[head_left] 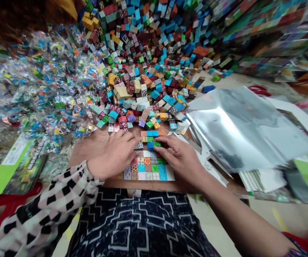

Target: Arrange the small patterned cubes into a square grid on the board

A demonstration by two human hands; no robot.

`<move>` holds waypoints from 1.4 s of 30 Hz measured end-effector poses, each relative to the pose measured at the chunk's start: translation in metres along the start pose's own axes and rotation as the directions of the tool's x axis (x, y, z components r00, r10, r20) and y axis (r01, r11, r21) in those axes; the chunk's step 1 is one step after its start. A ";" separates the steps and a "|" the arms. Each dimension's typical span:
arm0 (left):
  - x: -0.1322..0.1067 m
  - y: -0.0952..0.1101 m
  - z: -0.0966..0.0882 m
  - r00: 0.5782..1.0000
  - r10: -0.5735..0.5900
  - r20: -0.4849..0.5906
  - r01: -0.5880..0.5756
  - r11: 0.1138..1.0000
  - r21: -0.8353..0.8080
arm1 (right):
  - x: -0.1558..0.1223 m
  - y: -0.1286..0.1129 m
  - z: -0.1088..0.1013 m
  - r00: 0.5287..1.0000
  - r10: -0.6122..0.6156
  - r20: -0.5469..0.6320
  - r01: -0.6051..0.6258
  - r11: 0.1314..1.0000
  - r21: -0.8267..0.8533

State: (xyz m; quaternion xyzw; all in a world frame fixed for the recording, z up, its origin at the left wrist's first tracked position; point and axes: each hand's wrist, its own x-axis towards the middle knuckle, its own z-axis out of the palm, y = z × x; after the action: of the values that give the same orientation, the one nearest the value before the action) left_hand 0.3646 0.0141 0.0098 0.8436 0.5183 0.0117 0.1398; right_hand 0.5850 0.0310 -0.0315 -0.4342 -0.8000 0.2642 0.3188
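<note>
A mosaic of patterned toy cubes (pixel 148 167) lies in rows on a brown board, close to my lap. My right hand (pixel 182 159) pinches a green block (pixel 157 144) between thumb and fingertips. Beside it is a blue block (pixel 150 145), with a short group of blue, green and orange blocks (pixel 152 133) just behind. My left hand (pixel 118 151) is bent over the left part of the board, its fingers curled. A grey patterned block (pixel 139 145) shows at its fingertips; what its fingers hold, if anything, is hidden.
A large heap of loose blocks (pixel 143 71) rises behind the board. Clear bags of small coloured pieces (pixel 49 78) pile up at the left, above green printed cards (pixel 12 164). Silvery plastic sheets (pixel 245 128) lie at the right, near red-handled scissors (pixel 259 90).
</note>
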 end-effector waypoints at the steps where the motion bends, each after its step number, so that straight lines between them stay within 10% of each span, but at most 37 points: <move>1: 0.002 0.001 0.002 0.999 0.000 0.036 -0.001 1.000 0.021 | -0.001 0.003 0.001 1.000 0.005 -0.001 -0.005 1.000 -0.021; 15: -0.003 0.002 0.013 0.992 0.044 0.119 -0.046 0.999 0.012 | 0.003 0.012 0.007 0.984 0.000 0.180 0.014 0.997 -0.080; 24: -0.006 0.001 0.018 0.996 0.063 0.055 -0.065 0.997 0.031 | 0.009 0.012 -0.004 0.995 0.004 0.101 0.012 0.988 -0.154; 32: -0.012 0.009 0.020 0.989 0.110 0.095 -0.117 0.991 0.071 | 0.041 0.005 -0.008 0.958 0.066 0.280 0.116 0.803 -0.585; 42: -0.016 0.007 0.028 0.990 0.136 0.044 -0.140 0.984 0.109 | 0.050 0.010 -0.014 0.936 0.114 0.333 0.139 0.749 -0.648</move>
State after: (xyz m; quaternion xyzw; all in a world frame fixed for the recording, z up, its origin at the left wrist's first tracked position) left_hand 0.3681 -0.0095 -0.0131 0.8841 0.4558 -0.0233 0.1005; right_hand 0.5795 0.0807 -0.0154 -0.4588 -0.8879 0.0347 -0.0022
